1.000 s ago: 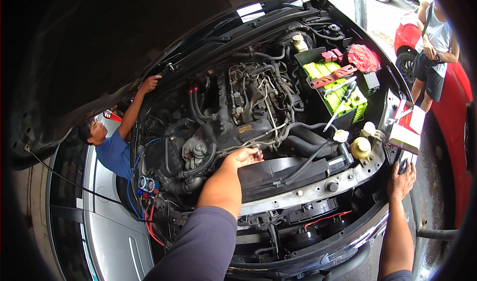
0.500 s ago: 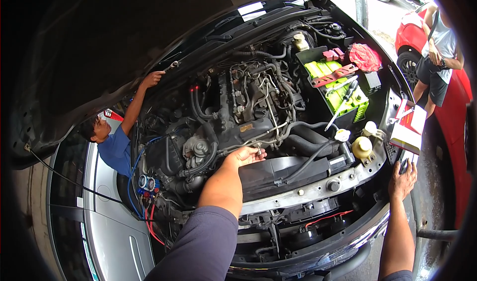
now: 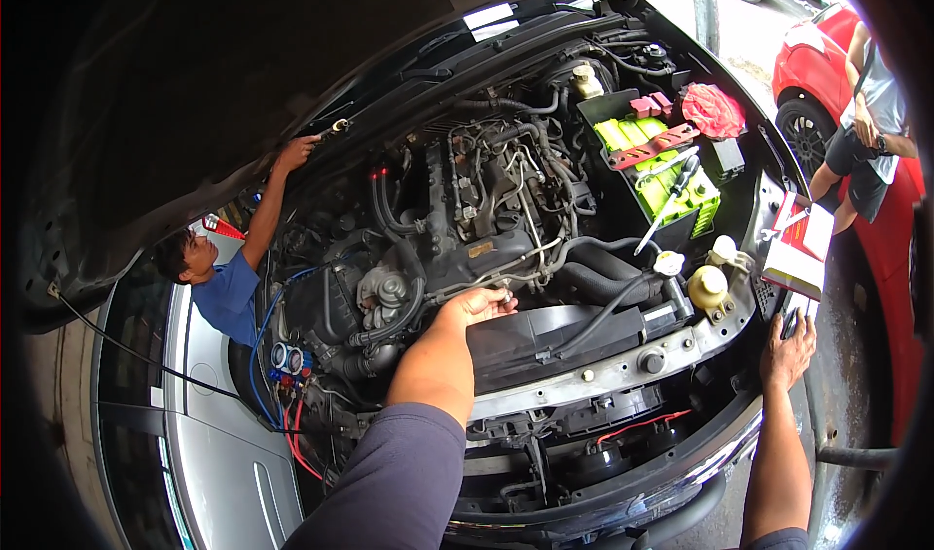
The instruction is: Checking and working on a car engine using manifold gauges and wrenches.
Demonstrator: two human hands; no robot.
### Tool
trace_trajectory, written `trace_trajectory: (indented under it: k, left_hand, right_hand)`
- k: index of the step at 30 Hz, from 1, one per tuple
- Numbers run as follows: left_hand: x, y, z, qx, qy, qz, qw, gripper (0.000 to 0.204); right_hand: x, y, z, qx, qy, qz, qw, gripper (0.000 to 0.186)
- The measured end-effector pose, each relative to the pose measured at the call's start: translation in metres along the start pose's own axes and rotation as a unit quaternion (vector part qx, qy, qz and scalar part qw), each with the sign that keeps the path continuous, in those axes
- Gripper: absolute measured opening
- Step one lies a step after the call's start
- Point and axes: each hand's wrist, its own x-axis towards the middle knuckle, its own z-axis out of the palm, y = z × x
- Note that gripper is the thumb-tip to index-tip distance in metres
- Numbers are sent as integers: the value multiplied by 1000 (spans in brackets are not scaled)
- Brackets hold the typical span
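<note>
My left hand (image 3: 479, 305) reaches over the front of the engine bay. Its fingers are pinched together on a small shiny piece, too small to name, just above the black radiator shroud (image 3: 530, 334). Behind it lies the engine (image 3: 486, 200) with its hoses and metal pipes. At the right front corner of the car, my right hand (image 3: 788, 352) is closed around a dark object, mostly hidden by the fingers. Just beyond that hand, a red and white box (image 3: 800, 248) rests on the fender edge with wrenches on top.
A bright green battery (image 3: 681, 200) carries a screwdriver (image 3: 671, 205) and a red bar; a red rag (image 3: 713, 110) lies behind it. On the left, a co-worker (image 3: 222, 273) holds a ratchet under the raised hood (image 3: 195, 83). Gauges (image 3: 288, 359) with hoses hang nearby. Another person stands right.
The co-worker's hand and ratchet have shifted slightly. The person at the right has changed posture, arms lower. My own hands have hardly moved.
</note>
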Motion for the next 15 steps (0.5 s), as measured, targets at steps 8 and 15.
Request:
trace_trajectory:
  k: [8, 15]
  left_hand:
    - [1, 0, 1, -5, 20, 1, 1000, 15]
    - [-3, 2, 7, -2, 22, -6, 1000, 20]
  right_hand:
    - [-1, 1, 0, 1, 11, -11, 1000, 52]
    - [0, 1, 1, 2, 8, -11, 1000, 52]
